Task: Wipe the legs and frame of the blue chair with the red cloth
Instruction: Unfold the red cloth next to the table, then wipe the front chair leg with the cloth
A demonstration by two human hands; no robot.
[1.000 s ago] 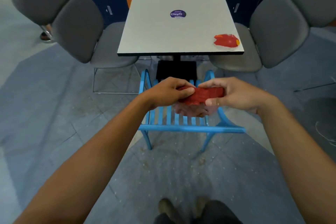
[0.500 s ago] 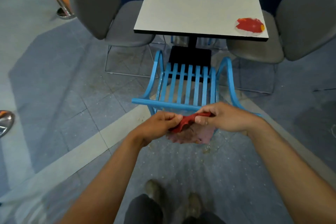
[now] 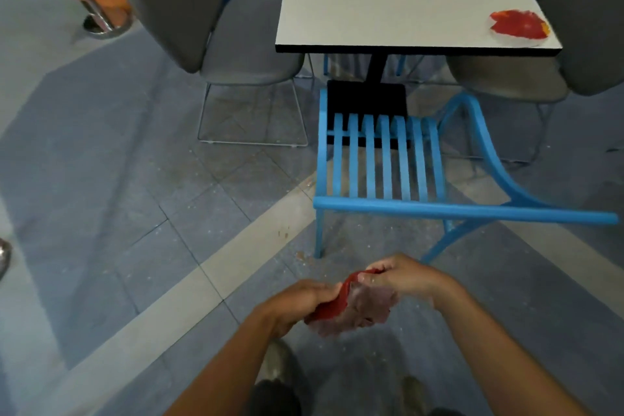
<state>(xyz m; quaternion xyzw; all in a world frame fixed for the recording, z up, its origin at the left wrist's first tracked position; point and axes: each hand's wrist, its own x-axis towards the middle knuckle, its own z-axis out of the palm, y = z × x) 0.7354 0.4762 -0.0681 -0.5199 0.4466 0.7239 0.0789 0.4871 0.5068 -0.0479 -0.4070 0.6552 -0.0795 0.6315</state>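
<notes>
The blue chair [image 3: 388,159] with a slatted seat stands under the near edge of the white table, its back rail toward me. The red cloth [image 3: 341,304] hangs between both hands, below and in front of that rail and apart from it. My left hand [image 3: 297,306] pinches the cloth's lower end. My right hand [image 3: 401,275] pinches its upper end, close to the chair's rear legs. Part of the cloth droops, faded side out, under my right hand.
The white table [image 3: 354,10] carries a purple sticker and a red scrap on a plate [image 3: 518,27] at its right corner. Grey chairs stand left [image 3: 209,30] and right [image 3: 580,30] of the table. My shoes [image 3: 280,365] show on the tiled floor below.
My hands with the cloth have dropped from above the chair seat to below its back rail. The view has shifted left and closer to the floor.
</notes>
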